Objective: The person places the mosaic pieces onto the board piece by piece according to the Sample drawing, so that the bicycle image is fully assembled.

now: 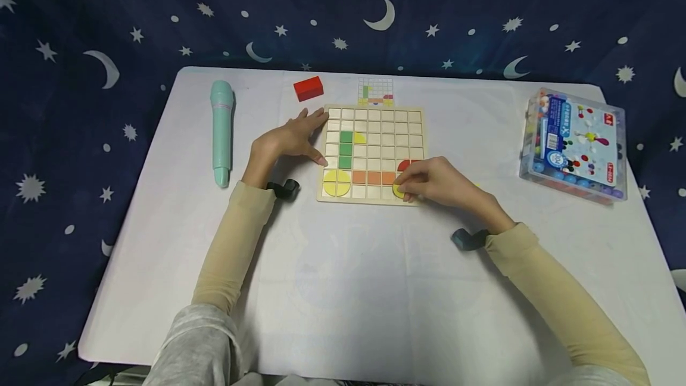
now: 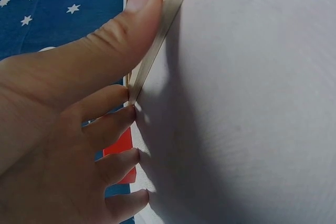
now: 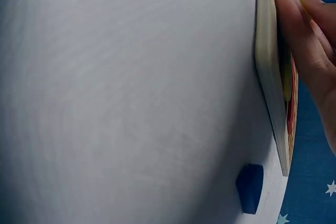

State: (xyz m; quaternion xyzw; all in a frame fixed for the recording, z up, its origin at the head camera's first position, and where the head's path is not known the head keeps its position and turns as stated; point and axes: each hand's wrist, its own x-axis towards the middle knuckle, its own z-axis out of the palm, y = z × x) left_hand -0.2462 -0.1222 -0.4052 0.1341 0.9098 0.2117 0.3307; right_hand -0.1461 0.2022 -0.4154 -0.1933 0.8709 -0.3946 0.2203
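Observation:
A wooden grid board [image 1: 375, 115] lies on the table with coloured pieces in its cells: green squares [image 1: 345, 149], orange squares [image 1: 373, 177], a yellow circle of quarter pieces [image 1: 336, 183] and a red piece [image 1: 405, 164] partly behind the fingers. At the board's lower right my right hand [image 1: 436, 180] pinches a yellow piece [image 1: 398, 190] between thumb and fingers, low over the cells. My left hand [image 1: 289, 136] rests along the left edge, fingers spread and thumb touching the frame. In the left wrist view, the thumb [image 2: 139, 22] presses the board's side.
Behind the board lie a small pattern card [image 1: 376, 89] and a red block [image 1: 308, 89]. A mint-green microphone-shaped object [image 1: 221, 133] lies at left. A clear plastic box [image 1: 573, 145] of coloured parts stands at right. A dark blue object [image 3: 250, 189] shows in the right wrist view.

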